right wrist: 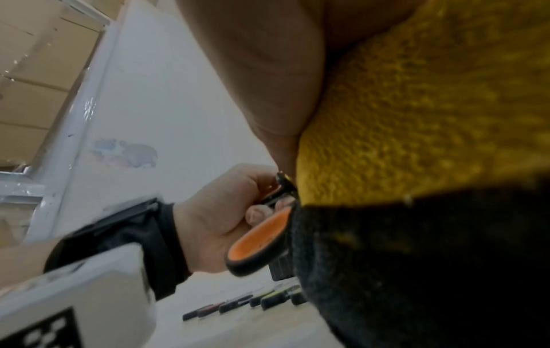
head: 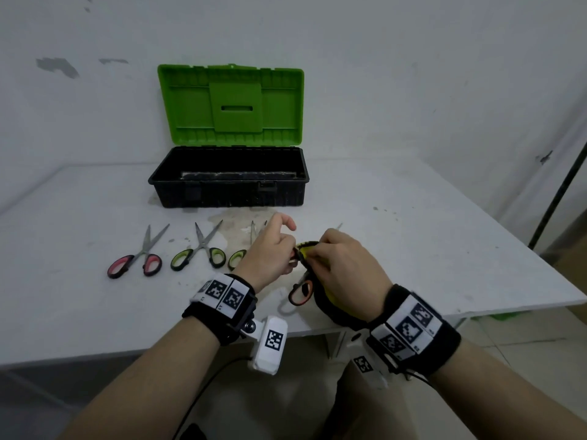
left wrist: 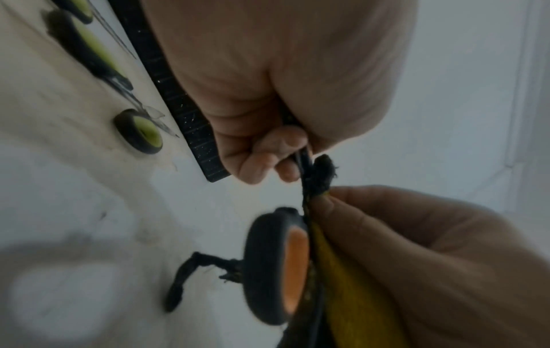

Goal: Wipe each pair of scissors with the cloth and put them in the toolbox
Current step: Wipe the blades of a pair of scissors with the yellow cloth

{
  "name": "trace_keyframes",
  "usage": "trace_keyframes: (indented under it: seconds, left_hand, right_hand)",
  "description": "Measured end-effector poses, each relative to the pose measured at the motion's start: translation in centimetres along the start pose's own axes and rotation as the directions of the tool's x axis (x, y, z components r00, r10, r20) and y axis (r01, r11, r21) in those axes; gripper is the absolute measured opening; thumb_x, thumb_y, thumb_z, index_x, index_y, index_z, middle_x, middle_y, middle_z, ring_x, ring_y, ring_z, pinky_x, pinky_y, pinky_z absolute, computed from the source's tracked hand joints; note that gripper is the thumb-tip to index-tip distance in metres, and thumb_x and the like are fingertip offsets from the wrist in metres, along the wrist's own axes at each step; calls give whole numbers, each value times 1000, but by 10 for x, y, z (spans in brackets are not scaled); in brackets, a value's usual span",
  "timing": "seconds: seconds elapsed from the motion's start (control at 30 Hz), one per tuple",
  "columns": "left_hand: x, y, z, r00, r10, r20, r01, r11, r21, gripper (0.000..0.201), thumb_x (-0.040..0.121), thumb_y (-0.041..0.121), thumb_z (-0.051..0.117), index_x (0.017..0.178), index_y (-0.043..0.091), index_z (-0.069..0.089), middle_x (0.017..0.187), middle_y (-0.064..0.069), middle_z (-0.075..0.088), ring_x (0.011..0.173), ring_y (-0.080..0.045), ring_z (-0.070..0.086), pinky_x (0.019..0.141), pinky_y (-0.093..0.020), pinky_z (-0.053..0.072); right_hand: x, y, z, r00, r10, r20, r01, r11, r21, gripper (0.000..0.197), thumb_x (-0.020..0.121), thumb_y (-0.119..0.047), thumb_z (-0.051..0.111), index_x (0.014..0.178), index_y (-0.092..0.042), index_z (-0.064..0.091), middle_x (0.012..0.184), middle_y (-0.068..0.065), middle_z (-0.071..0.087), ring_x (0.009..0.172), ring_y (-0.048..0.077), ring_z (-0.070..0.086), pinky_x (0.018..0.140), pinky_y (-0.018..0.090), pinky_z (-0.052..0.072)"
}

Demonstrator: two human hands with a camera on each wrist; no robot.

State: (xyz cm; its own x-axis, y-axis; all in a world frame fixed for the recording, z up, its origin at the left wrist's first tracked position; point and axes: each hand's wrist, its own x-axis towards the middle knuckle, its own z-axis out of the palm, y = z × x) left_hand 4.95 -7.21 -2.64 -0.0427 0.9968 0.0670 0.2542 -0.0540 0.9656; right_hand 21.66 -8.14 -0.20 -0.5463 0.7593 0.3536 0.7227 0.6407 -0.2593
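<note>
Orange-handled scissors [head: 301,292] held above the table [head: 413,249] near its front edge: left hand [head: 270,252] pinches them near the pivot, index finger raised; right hand [head: 344,269] grips the yellow-and-black cloth [head: 306,249] around the blades. Likely risks: blade edge cutting through the cloth into the fingers, or the pinch slipping. Toolbox [head: 228,192] stands open behind. Only the head view shows three more scissors; the left wrist view alone shows the cloth's frayed edge [left wrist: 321,174]
</note>
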Motion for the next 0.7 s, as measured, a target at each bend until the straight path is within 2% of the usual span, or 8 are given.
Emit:
trace_keyframes:
  seconds: [0.17,0.23,0.3,0.4,0.5,0.6,0.7]
  left_hand:
    - [-1,-2,-2,999,36,-24,-35,999,42,20,95,5,35,103,23,42,61,-1,35,51,-15,32,46,-25,36]
    - [1,0,-1,999,42,-23,-41,998,47,19,96,6,35,104,22,42,61,-1,36,50,-14,34,46,-24,37]
    - [3,3,0,998,63,-9,-62,997,54,17,97,7,36,106,21,42,60,1,37,50,-13,35,47,-25,38]
    - [4,1,0,997,74,34,-76,995,58,15,97,11,39,104,24,42,58,4,37,52,-16,36,50,-30,39]
    - [1,-5,2,997,14,70,-16,999,35,4,99,21,46,99,24,48,58,8,43,55,-16,43,58,-35,42]
    - [-1,-3,2,992,-15,122,14,1000,6,17,102,30,52,94,16,58,64,7,60,66,-22,56,66,-39,48]
    - [-1,3,-5,985,62,163,-83,989,126,32,104,37,50,87,12,62,68,5,65,61,-16,60,67,-35,51]
  right_hand:
    - [4,13,-16,990,138,-34,-140,988,-63,27,98,-27,48,92,-15,72,94,-2,54,79,16,52,68,31,48]
    - [5,9,-17,995,85,-44,-87,995,-46,25,97,-27,50,95,-15,72,94,-1,54,81,16,52,69,32,47]
    - [4,1,-13,999,41,0,-41,998,-55,25,96,-30,51,95,-16,72,95,-2,52,84,17,51,69,34,48]
    - [4,-1,-7,996,43,80,-35,995,-96,27,97,-34,49,93,-19,70,95,-3,49,84,16,51,68,36,49]
    - [6,5,-7,990,53,127,-35,989,-141,26,97,-36,46,93,-19,65,95,-4,47,86,16,50,66,38,51]
    - [10,9,-9,988,34,148,10,959,-284,16,97,-31,48,93,-18,57,94,-4,42,86,17,46,56,33,43]
    - [11,14,-14,992,49,117,-7,943,-333,14,96,-28,49,90,-17,55,91,-4,37,83,16,40,52,31,36]
